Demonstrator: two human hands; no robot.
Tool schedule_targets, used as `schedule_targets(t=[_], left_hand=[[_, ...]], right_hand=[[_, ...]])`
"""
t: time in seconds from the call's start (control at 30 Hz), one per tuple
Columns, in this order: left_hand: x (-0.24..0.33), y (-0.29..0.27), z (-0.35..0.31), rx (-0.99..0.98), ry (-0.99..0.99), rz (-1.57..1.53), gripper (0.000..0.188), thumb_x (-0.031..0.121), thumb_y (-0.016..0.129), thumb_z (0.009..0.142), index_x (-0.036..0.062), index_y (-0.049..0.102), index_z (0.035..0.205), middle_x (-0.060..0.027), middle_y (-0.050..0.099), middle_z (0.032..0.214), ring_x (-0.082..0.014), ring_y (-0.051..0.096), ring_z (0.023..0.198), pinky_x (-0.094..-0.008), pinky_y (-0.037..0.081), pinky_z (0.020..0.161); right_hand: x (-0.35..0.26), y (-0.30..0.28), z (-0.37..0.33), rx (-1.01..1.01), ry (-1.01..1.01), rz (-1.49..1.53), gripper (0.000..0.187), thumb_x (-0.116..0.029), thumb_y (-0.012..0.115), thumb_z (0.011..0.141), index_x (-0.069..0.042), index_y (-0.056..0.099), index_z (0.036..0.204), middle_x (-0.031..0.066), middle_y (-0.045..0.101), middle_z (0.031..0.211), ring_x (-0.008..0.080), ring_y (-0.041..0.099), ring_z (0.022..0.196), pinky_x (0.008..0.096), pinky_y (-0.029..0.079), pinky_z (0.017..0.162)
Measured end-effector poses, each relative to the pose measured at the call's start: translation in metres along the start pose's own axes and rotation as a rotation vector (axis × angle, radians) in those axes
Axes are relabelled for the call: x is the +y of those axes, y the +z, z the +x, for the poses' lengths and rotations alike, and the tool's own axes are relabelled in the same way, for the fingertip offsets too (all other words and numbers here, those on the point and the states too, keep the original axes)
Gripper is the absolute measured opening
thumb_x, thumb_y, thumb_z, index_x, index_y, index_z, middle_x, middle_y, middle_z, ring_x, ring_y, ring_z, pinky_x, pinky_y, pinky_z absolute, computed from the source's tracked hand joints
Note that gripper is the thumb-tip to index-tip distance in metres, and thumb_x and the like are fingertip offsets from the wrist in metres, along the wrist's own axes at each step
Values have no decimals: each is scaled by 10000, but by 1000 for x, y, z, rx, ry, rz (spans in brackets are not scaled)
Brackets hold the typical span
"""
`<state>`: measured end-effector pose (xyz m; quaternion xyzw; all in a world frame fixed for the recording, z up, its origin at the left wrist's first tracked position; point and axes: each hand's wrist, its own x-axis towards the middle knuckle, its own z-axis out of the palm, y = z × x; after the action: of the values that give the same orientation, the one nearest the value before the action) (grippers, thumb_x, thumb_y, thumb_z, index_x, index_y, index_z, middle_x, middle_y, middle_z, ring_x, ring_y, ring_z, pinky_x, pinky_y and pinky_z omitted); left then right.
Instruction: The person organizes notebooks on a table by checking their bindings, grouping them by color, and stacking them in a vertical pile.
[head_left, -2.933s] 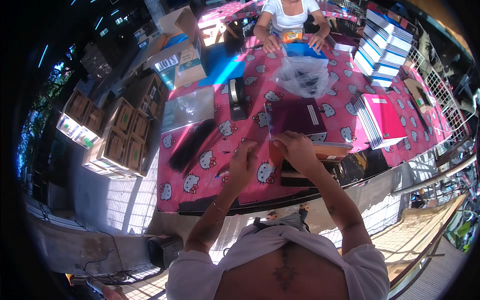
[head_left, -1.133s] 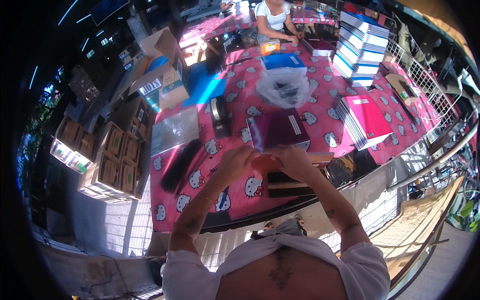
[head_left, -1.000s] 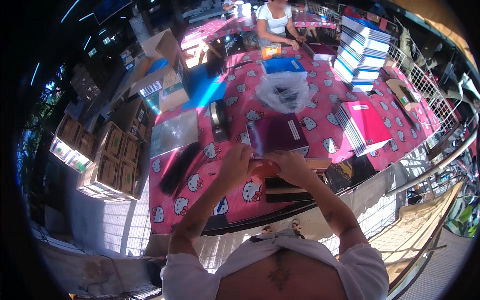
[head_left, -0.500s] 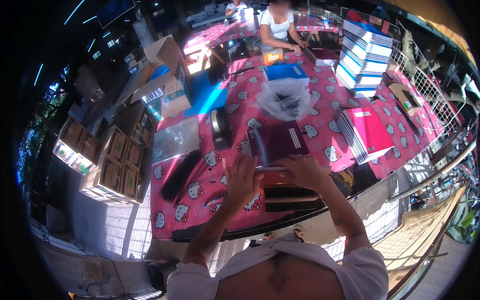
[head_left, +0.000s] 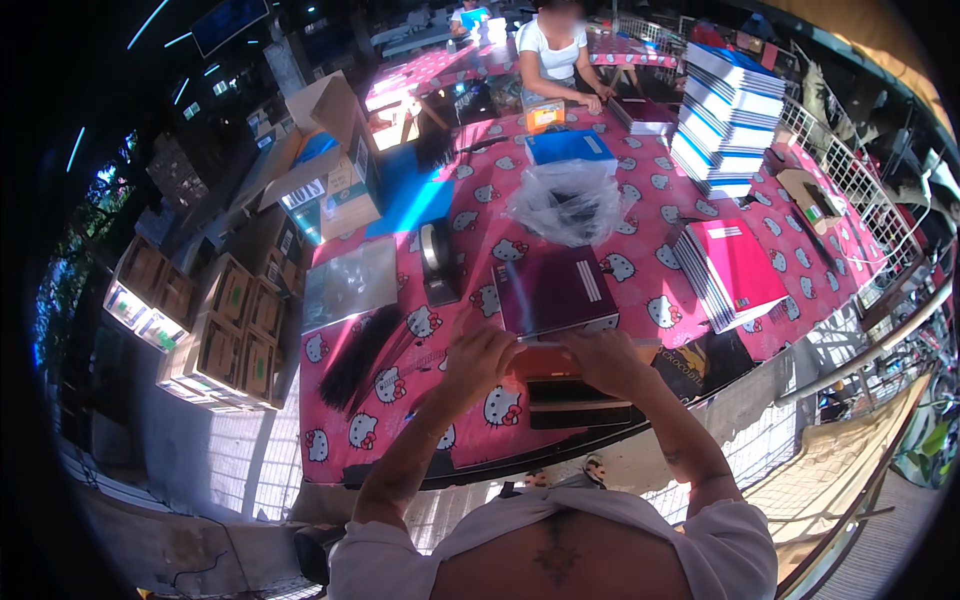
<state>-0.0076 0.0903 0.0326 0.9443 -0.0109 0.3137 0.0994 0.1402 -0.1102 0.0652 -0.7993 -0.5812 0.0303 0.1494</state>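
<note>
A stack of dark purple notebooks (head_left: 560,288) lies on the table in front of me, with a light glare on its cover. My left hand (head_left: 482,352) is at the stack's near left corner, fingers curled and pressed together. At the near right side, my right hand (head_left: 605,358) is bent the same way. A thin pale edge shows between the two hands; whatever the fingertips pinch is too small to make out. Just below them sits an orange-brown and black box-shaped object (head_left: 580,402), partly covered by my right hand.
On the pink patterned tablecloth (head_left: 470,412) are a black tape dispenser (head_left: 438,262), clear plastic sheets (head_left: 352,280), red notebooks (head_left: 735,265), crumpled plastic (head_left: 565,205) and a tall blue-and-white notebook stack (head_left: 728,120). Cartons (head_left: 225,335) stand left. Another person (head_left: 552,55) works across the table.
My fingers, spread over the notebooks' near edge before, are now curled in and lower. The stack's near side shows more. The person across has shifted their arms slightly.
</note>
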Motion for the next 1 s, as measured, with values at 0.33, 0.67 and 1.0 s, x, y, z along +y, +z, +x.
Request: schedule_targets(t=[0.33,0.67,1.0], left_hand=[[49,58,-75,-113,-135,379,827,610,294,967,-84,363,1411,-294,331,1482,-430,285,1406,-613,173,1120],[24,46,-49,86,-114,331,792,512,374,981,-127,269,1437,-335,254,1502,-459,206,1430,-612,151,1128],[12,33,23,19,-58,308,763,495,379,978,-114,301,1432,-308,261,1513,-410,165,1461,-594,105,1151]], right_hand=[[-1,1,0,74,-39,49,261,-222,602,889,-137,596,1135,123,697,821,341,676,754,472,507,659],[-5,-9,1,193,-107,13,256,-184,624,860,-131,630,1111,99,699,843,320,682,744,440,527,630],[5,0,0,105,-84,4,306,-243,599,895,-108,610,1170,111,694,808,319,684,731,441,527,617]])
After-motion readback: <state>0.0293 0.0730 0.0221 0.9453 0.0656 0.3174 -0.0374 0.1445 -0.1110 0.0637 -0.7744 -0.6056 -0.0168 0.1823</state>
